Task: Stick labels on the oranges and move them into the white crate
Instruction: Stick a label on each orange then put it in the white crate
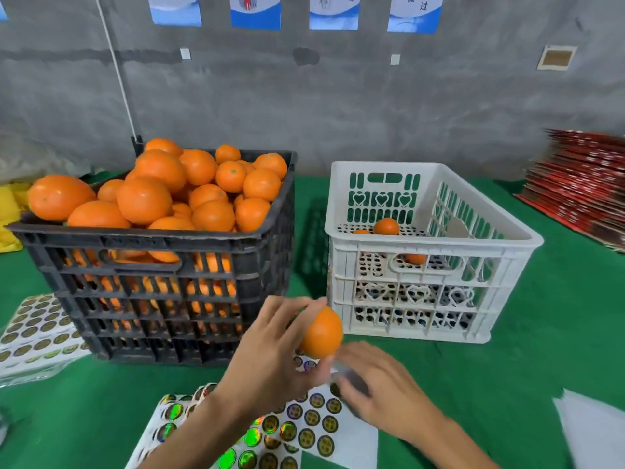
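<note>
Head view: at the table's [541, 333] left edge lies a sheet of round labels [37, 330]. Beside it stands a black crate [162, 289] heaped with oranges [169, 191]. Near the front edge, the left hand [270, 353] grips one orange [321, 333] above another label sheet [294, 428]. The right hand [378, 387], blurred, rests on that sheet with fingers relaxed. Toward the right, the white crate [429, 282] holds a few oranges [386, 226]. Red cartons [581, 187] are stacked at the right edge.
</note>
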